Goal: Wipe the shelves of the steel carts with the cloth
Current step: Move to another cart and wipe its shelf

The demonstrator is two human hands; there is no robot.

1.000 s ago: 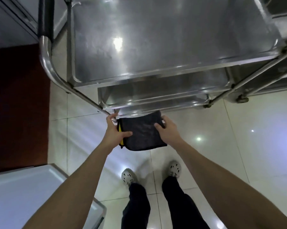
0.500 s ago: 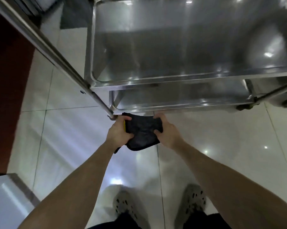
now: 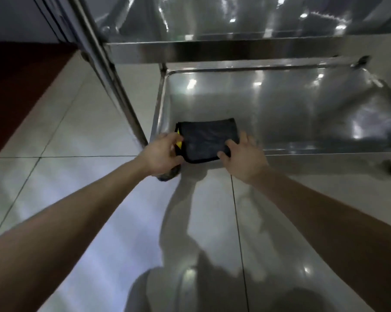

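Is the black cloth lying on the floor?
No, the cloth lies flat on the cart's lowest steel shelf.

There is one dark cloth [image 3: 207, 139], with one yellow edge, at the near left corner of the lower shelf [image 3: 302, 113]. Two bare hands meet it: one left hand [image 3: 162, 154] at its left edge and one right hand [image 3: 244, 157] at its near right corner. Two steel shelves show, the lower shelf and one upper shelf [image 3: 235, 50] above it. One slanting steel post [image 3: 113, 75] runs beside the lower shelf's left edge.
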